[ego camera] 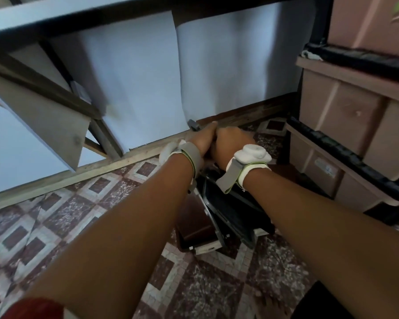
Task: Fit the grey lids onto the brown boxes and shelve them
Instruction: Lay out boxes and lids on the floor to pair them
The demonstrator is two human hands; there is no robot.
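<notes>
My left hand [203, 140] and my right hand [234, 141] are pressed side by side, low over the tiled floor near the wall. Both are closed over the far edge of a dark grey lid [230, 210]. The lid tilts steeply under my wrists, and one grey corner pokes out past the left fingers. A brown box [194, 223] lies on the floor beneath the lid, its white rim showing at the near end. My forearms hide most of the lid and box. How the lid sits on the box cannot be told.
On the right, a dark shelf rack [346, 155] holds lidded brown boxes [346, 107] on two levels. A wooden frame [55, 93] slants at the left. White sheeting [217, 77] covers the wall above a wooden floor strip. Patterned tiles spread toward me.
</notes>
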